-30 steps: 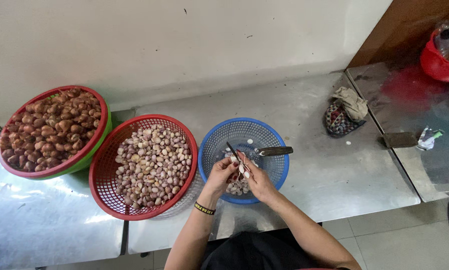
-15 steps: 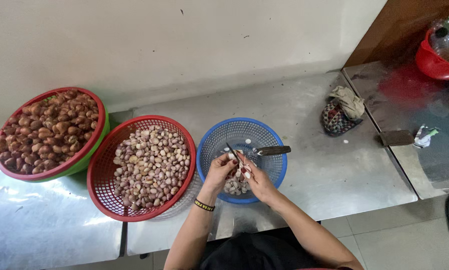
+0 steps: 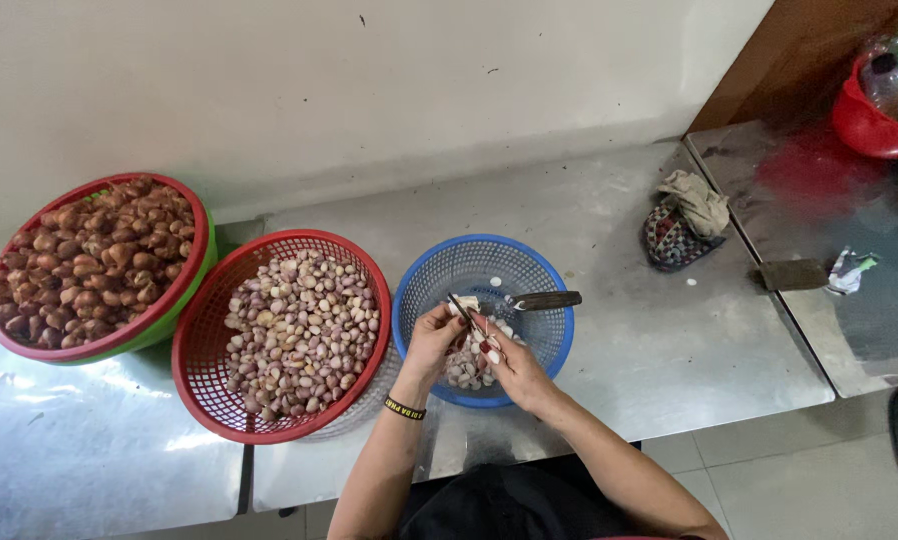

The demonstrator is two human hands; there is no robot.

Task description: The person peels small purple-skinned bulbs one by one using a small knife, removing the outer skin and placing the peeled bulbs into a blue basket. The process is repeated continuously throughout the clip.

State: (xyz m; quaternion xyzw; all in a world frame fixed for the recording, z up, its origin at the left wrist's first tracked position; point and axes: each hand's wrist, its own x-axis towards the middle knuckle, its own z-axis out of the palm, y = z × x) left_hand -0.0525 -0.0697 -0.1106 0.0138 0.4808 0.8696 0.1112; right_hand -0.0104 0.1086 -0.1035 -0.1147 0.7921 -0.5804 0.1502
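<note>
Over the blue basket (image 3: 489, 262), my left hand (image 3: 432, 338) pinches a small pale bulb, apparently a peeled shallot or garlic clove (image 3: 466, 305). My right hand (image 3: 509, 362) grips a small knife (image 3: 462, 309) whose blade touches that bulb. Under both hands, a small heap of peeled bulbs (image 3: 462, 368) lies in the basket. A second knife with a dark handle (image 3: 546, 299) rests across the basket's right rim.
A red basket (image 3: 209, 390) of pale purplish bulbs sits left of the blue one. Further left stands a red-and-green basket (image 3: 184, 300) of brown unpeeled bulbs. On the steel counter (image 3: 649, 340) lie a crumpled cloth (image 3: 683, 220), a scraper (image 3: 791, 274) and a red bowl (image 3: 864, 125).
Both hands stay over the blue basket with only small working motions of the fingers and knife. The view has shifted slightly.
</note>
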